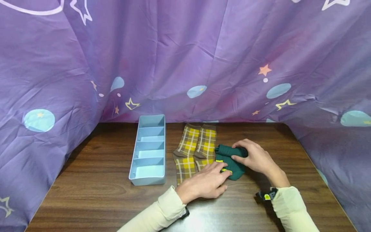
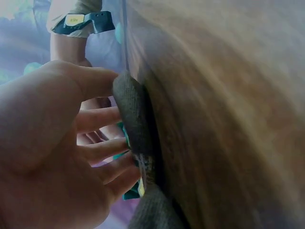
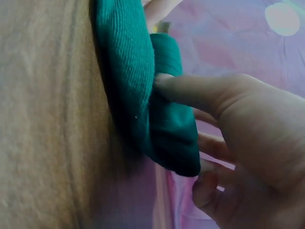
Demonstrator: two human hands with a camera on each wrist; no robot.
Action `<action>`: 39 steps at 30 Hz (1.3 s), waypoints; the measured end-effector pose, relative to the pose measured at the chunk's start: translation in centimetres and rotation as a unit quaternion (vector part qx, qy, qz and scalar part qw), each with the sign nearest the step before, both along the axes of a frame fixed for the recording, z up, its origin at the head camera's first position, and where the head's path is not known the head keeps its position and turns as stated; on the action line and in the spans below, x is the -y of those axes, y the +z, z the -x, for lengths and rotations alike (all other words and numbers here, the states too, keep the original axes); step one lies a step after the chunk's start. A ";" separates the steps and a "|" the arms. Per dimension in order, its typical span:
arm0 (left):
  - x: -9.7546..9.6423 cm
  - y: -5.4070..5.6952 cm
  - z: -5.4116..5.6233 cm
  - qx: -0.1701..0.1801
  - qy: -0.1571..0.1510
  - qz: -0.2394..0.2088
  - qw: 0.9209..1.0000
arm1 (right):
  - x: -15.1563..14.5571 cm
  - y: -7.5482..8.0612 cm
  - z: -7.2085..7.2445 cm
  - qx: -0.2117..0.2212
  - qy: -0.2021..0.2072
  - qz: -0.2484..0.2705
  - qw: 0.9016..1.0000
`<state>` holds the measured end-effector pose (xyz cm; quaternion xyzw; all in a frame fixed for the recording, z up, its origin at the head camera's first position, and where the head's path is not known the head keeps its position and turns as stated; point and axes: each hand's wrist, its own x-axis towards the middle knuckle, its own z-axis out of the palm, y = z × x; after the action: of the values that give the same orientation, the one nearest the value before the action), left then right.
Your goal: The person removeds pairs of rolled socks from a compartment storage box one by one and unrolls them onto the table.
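Note:
A dark green sock bundle lies on the table, with a rolled section along its far side and bright yellow marks at its left edge. My right hand holds the right end of the roll; in the right wrist view its thumb presses the near side while the other fingers lie behind. With fingers extended, my left hand rests on the bundle's left edge, palm side down. Beneath and beside it lie two plaid socks, yellow and brown, flat side by side. Part of them is hidden by that hand.
A light blue box with several compartments in a row stands left of the plaid socks. The wooden table ends at a purple patterned curtain behind and at both sides.

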<state>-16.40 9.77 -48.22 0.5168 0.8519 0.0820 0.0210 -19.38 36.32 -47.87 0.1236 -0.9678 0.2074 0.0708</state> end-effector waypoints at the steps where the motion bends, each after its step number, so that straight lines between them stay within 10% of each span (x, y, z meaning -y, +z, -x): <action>1: 0.0 0.0 0.0 -0.001 -0.001 0.000 1.000 | 0.0 0.0 0.0 -0.002 -0.003 -0.002 1.000; 18: 0.0 0.2 -0.4 -0.022 -0.014 -0.002 1.000 | 0.0 -0.4 0.1 0.005 -0.034 -0.014 0.999; 33: 0.0 0.4 -1.0 -0.033 -0.025 -0.009 0.999 | -0.1 -1.1 0.3 -0.118 -0.035 0.000 0.992; 39: -0.1 0.6 -1.3 -0.023 -0.032 0.004 0.999 | -0.1 -1.0 0.2 -0.084 -0.036 -0.029 0.995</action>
<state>-15.14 9.90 -47.63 0.5450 0.8358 0.0661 0.0062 -19.57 36.42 -48.88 0.1073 -0.9679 0.1655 0.1560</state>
